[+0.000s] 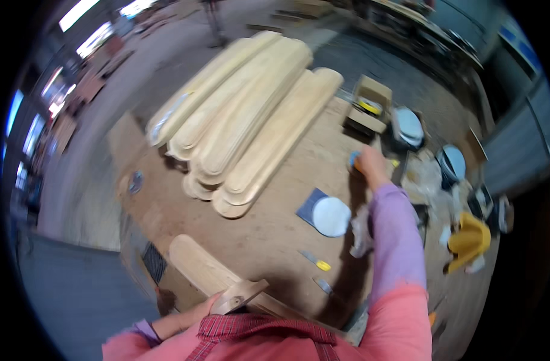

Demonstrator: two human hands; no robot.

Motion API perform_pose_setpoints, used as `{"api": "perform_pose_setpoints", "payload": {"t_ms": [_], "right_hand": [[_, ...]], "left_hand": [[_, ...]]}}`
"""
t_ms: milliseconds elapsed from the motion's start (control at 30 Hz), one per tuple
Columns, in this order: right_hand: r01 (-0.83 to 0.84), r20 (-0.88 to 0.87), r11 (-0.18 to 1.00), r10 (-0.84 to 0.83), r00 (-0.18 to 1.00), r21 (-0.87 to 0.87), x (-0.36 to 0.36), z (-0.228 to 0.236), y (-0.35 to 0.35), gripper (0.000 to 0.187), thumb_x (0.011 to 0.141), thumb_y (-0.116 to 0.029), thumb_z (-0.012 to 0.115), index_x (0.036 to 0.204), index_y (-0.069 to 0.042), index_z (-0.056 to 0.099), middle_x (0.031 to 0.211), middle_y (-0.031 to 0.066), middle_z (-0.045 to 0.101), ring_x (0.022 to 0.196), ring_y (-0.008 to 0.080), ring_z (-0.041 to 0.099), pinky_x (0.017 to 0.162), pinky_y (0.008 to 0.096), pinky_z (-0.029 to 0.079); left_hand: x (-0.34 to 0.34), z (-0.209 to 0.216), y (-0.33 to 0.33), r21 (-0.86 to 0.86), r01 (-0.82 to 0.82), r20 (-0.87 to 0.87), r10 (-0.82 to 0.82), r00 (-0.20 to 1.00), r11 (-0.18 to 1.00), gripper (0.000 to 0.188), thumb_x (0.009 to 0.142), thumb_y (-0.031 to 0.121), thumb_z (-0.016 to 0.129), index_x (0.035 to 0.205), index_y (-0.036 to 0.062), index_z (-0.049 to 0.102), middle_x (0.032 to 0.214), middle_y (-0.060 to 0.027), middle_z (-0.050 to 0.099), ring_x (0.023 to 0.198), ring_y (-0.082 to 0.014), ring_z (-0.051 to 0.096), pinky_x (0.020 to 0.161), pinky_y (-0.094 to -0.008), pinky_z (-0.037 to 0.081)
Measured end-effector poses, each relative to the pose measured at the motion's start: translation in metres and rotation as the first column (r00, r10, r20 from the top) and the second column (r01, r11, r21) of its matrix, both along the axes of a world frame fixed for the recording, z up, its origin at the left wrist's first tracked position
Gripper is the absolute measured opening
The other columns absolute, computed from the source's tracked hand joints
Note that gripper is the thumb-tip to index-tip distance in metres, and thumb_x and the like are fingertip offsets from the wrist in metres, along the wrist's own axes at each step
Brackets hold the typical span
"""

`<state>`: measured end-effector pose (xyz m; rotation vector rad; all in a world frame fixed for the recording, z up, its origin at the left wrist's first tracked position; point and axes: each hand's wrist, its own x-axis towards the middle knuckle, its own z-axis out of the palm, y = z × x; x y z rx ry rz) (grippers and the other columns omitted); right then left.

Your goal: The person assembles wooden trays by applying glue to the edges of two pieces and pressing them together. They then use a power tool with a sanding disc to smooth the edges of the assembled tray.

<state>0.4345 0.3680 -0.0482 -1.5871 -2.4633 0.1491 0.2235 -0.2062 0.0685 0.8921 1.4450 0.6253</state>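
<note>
Down at the front of the workbench, my left hand (204, 309) is closed on a pale wooden piece (237, 295) with a dark spot or hole in it. Under that piece lies a long wooden board (196, 260) with a rounded end, running close to my apron. My right arm reaches far out to the right side of the bench. Its hand (371, 163) is closed round a small blue and orange thing (355, 160), too blurred to name. Nearer to me lie a white round disc (331, 216) on a dark blue square sheet and a yellow-handled knife (316, 260).
A stack of long, round-ended wooden boards (245, 126) covers the far left of the bench (287, 192). An open cardboard box (369, 105), tubs with pale round discs (408, 127), and a yellow object (469, 240) stand along the right. A flat blade (323, 285) lies near my apron.
</note>
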Motion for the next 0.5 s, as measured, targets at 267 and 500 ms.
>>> {"api": "perform_pose_setpoints", "payload": {"t_ms": [267, 500], "right_hand": [[-0.322, -0.831, 0.905, -0.06, 0.553, -0.28, 0.069, 0.105, -0.07, 0.026, 0.081, -0.004, 0.068, 0.101, -0.005, 0.051, 0.083, 0.0024, 0.054, 0.066, 0.0086, 0.052, 0.051, 0.0241, 0.044], [-0.25, -0.678, 0.825, -0.202, 0.707, -0.507, 0.053, 0.151, -0.221, 0.07, 0.082, -0.04, 0.07, 0.138, -0.008, 0.041, 0.137, 0.0183, 0.047, 0.114, 0.033, 0.052, 0.097, 0.0472, 0.04]], "left_hand": [[-0.001, 0.018, -0.009, 0.119, 0.143, 0.007, -0.145, 0.989, 0.983, 0.063, 0.095, 0.034, 0.047, 0.148, 0.0102, 0.022, 0.149, -0.0127, 0.029, 0.138, -0.0251, 0.027, 0.112, -0.0358, 0.023], [0.017, -0.008, -0.05, 0.274, 0.055, -0.122, -0.022, 0.992, 0.96, 0.06, 0.095, 0.038, 0.044, 0.146, 0.0137, 0.025, 0.146, -0.0131, 0.035, 0.135, -0.0288, 0.034, 0.109, -0.0392, 0.028]]}}
